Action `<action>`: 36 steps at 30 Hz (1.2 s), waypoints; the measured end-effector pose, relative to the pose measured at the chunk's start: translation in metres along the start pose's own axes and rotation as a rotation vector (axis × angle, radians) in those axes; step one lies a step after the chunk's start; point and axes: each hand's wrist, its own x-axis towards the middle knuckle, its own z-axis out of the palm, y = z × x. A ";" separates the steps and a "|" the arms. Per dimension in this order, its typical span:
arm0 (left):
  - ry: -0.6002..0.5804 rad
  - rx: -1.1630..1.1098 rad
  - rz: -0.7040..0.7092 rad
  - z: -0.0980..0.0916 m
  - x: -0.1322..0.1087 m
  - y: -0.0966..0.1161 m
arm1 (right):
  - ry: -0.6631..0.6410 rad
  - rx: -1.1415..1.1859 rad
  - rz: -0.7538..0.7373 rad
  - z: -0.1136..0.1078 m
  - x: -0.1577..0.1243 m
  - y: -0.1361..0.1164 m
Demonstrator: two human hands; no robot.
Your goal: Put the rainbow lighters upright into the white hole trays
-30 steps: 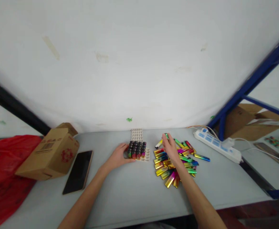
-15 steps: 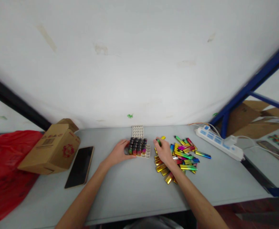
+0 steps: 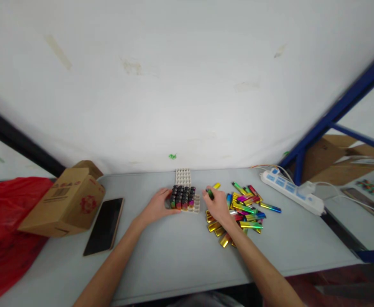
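Green lighter (image 3: 210,194) sits pinched in the right grip (image 3: 218,205), just beside the lighter tray (image 3: 197,205); the left grip (image 3: 157,206) clasps the tray's end.

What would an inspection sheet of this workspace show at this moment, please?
Surface: grey table set against the wall.
Job's things: white tray partly filled with upright lighters; loose pile of shiny lighters to its right.
Clutter: cardboard box, dark phone, red bag at left.
Hands: left hand rests against the tray's left side; right hand pinches a green lighter.
Cables: white power strip with cord, at right.
Surroundings: white wall; blue frame at right.
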 end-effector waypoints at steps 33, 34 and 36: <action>-0.026 -0.003 0.011 0.002 -0.001 0.004 | -0.419 -0.088 -0.356 -0.005 -0.004 0.010; -0.026 -0.006 0.013 0.002 -0.001 0.004 | -0.441 -0.091 -0.345 -0.006 -0.004 0.009; -0.029 -0.010 0.014 0.003 -0.001 0.003 | -0.470 -0.118 -0.326 -0.008 -0.004 0.006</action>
